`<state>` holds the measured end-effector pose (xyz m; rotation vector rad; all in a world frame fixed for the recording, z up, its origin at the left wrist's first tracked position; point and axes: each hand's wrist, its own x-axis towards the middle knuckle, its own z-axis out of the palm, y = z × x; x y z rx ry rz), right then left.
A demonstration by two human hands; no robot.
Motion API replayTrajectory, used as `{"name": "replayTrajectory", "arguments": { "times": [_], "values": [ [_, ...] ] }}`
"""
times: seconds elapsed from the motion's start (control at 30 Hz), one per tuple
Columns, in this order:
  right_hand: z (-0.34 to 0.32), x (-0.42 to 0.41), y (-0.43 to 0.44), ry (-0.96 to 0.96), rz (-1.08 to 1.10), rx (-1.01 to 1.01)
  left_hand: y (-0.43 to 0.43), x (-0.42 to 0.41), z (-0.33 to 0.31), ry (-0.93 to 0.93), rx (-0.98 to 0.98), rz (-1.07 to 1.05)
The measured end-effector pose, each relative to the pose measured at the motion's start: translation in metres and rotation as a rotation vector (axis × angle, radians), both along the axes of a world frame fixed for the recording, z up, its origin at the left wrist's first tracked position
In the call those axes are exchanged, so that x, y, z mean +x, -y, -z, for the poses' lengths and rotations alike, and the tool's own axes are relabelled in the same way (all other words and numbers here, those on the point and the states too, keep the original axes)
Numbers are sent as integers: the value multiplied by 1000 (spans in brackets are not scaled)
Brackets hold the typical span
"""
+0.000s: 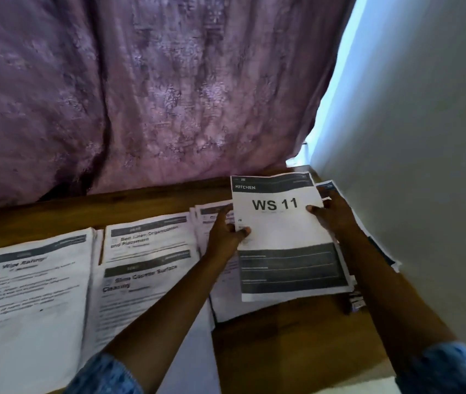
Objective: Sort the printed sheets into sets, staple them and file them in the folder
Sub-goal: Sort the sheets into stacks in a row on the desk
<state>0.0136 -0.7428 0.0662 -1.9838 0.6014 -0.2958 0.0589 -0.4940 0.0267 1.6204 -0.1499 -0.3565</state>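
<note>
Both hands on the white printed sheet headed "KITCHEN WS 11" (280, 231), held between them at the right end of the brown wooden table (283, 336).
Your left hand (224, 231) pinches its left edge, thumb on top at mid-height; your right hand (334, 214) pinches the right edge, thumb beside the "11". The sheet sits over a loose pile of printed pages (226, 300) beside the white wall (425, 166); can't tell if it's lifted clear. A row of printed pages (32, 285) lies flat to the left, apart from both grips.
</note>
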Motion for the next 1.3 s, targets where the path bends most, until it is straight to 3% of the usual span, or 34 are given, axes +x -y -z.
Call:
{"name": "replayTrajectory", "arguments": {
  "times": [0.17, 0.27, 0.33, 0.43, 0.6, 0.8, 1.07, 1.2, 1.3],
  "values": [
    [19, 23, 70, -93, -62, -301, 79, 3, 13, 133, 277, 8],
    [31, 36, 96, -183, -76, -435, 105, 2, 21, 330, 587, 42],
    [40, 37, 102, -220, -57, -624, 114, 1, 31, 460, 851, 136],
    [60, 32, 95, -189, -73, -918, 119, 0, 43, 539, 998, 309],
    [95, 22, 79, -486, -307, -783, 121, 8, 53, 635, 1127, 545],
    [100, 14, 92, -427, -297, -842, 129, 5, 57, 679, 1153, 584],
    [88, 11, 95, -426, -271, -878, 139, -4, 49, 655, 1040, 513],
    [68, 18, 55, -226, -207, -767, 116, -10, 25, 628, 879, 329],
    [56, 20, -6, -137, -286, -648, 58, -20, 8, 588, 814, 127]
  ]
}}
